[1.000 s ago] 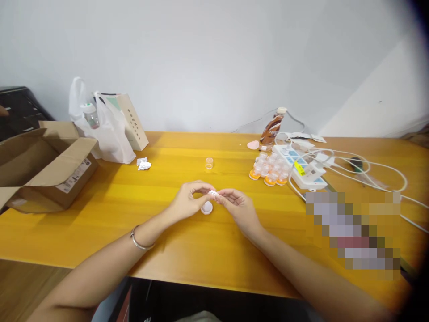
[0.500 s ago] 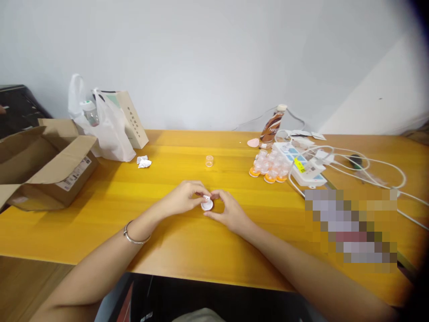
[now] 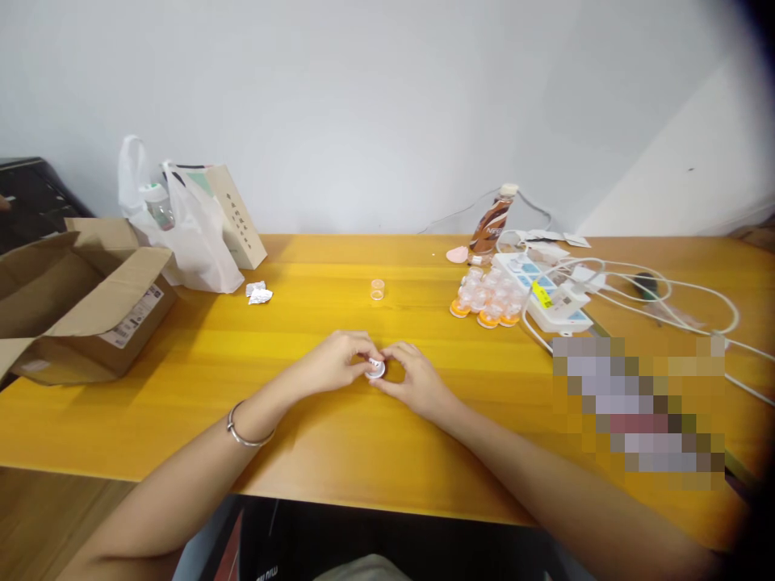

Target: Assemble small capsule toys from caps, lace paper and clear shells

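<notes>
Between my two hands is a small round white lid (image 3: 379, 374), lying at table height. My right hand (image 3: 417, 383) curves around its right side, with thumb and fingertips at the rim. From the left, my left hand (image 3: 339, 363) pinches a small white piece with dark marks (image 3: 374, 364) over the lid's face. My left fingertips hide part of it, so its kind is unclear. Beyond the hands stands a small clear container with an orange-tinted rim (image 3: 378, 290). Farther right is a cluster of clear containers with orange lids (image 3: 488, 298).
Crumpled foil (image 3: 259, 293) lies left of centre. An open cardboard box (image 3: 115, 323), a white plastic bag (image 3: 203, 254) and a beige box (image 3: 242, 218) stand at left. A brown drink bottle (image 3: 493, 219), a power strip (image 3: 545, 298) and tangled white cables (image 3: 696, 282) occupy the right.
My left fingers have lowered the small white piece slightly, from the lid's far edge onto its face. My right hand has stayed around the rim.
</notes>
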### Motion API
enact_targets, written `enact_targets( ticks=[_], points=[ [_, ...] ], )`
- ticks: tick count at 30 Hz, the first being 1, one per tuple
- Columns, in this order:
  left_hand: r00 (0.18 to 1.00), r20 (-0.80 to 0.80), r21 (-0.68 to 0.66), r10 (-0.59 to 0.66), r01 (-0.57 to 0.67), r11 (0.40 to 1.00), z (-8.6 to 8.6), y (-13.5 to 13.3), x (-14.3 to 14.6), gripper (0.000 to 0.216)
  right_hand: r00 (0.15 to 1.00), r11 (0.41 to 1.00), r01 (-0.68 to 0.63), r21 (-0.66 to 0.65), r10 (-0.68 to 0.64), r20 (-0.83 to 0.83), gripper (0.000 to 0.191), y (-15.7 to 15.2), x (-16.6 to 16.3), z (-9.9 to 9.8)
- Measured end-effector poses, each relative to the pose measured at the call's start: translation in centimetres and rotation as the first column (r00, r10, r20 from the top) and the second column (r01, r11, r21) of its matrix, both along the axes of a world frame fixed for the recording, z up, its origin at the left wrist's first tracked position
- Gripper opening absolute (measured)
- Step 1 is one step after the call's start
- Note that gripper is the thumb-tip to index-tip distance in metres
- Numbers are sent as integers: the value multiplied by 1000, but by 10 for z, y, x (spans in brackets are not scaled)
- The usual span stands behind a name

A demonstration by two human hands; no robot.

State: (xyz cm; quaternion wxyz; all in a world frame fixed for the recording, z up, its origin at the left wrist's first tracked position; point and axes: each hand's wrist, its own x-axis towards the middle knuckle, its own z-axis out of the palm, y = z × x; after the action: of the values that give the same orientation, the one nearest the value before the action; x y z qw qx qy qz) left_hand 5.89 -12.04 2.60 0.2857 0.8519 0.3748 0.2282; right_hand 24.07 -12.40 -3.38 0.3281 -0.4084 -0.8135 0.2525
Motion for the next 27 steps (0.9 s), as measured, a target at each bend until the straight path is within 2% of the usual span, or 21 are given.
enact_targets(
  ticks=[9,13,15,17,19,23,27],
  points=[
    [1000,7,-86,19,-19,996,0,1,0,13,1000,999,16,-28,-16,16,25,-2,-2,2],
    [996,92,-138,-18,31,990,0,7,-7,22,995,999,37,-40,-40,-92,25,-1,1,2],
    [978,195,-127,66,-42,991,-4,20,-12,34,982,994,25,-103,-44,-183,24,2,3,1],
    [944,261,-58,203,-195,979,-8,39,-12,38,956,975,-16,-222,-51,-290,24,5,3,0],
    [932,231,59,280,-301,952,-14,61,-7,40,911,935,-67,-349,-86,-403,28,8,3,1],
    [934,238,123,268,-303,945,-27,102,18,49,821,864,-131,-486,-180,-541,36,9,0,4],
    [900,290,105,325,-368,924,-38,117,36,34,779,857,-96,-506,-252,-574,37,8,2,9]
  ],
)
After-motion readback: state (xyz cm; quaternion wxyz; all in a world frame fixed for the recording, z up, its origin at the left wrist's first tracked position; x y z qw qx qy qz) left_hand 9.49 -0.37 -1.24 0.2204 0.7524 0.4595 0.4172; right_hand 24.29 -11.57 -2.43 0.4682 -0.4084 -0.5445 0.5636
